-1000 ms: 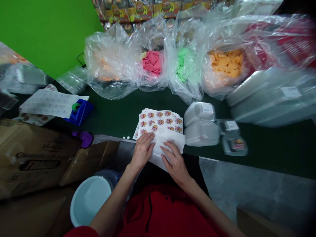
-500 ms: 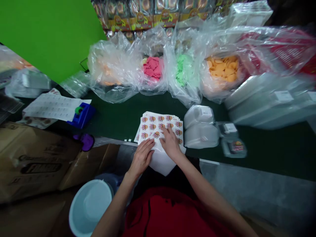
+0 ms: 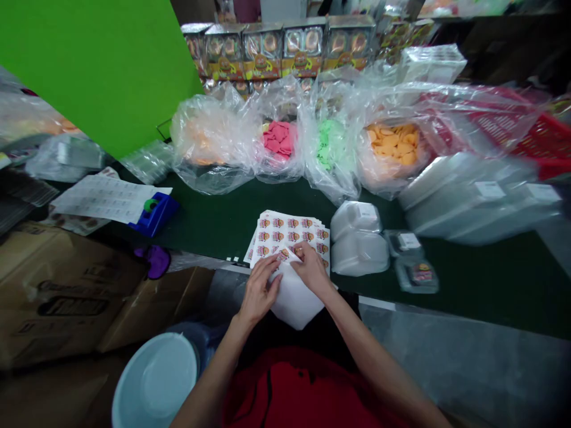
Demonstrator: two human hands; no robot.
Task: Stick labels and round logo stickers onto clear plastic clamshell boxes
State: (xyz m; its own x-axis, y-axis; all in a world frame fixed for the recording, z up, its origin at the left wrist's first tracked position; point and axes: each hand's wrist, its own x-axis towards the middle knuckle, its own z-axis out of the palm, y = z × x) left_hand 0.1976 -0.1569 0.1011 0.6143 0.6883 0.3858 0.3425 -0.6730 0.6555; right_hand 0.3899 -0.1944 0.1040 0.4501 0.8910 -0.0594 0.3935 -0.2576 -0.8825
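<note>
A stack of white sticker sheets (image 3: 285,224), printed with rows of burger cartoons, lies at the table's front edge. The top sheet's near part is bent down, and its blank white side (image 3: 294,303) hangs over the edge. My left hand (image 3: 259,288) grips the sheet at the bend, fingers on top and thumb below. Thumb and fingers of my right hand (image 3: 311,270) pinch the sheet at the same bend, beside a tilted sticker (image 3: 283,254). Whether a sticker is lifting is too small to tell. Clear clamshell boxes (image 3: 359,252) stand just right of the stack.
Small clear boxes (image 3: 417,274), one bearing a sticker, lie further right. Open plastic bags hold pink pieces (image 3: 279,138), green pieces (image 3: 328,142) and orange discs (image 3: 395,144). Left are a blue tape dispenser (image 3: 156,214) and cartons (image 3: 66,291); a light blue basin (image 3: 156,377) sits below.
My right hand has gone from lying spread on the stickers to pinching the sheet at the bend. My left hand stays at the sheet's left side. The camera view has tilted up slightly.
</note>
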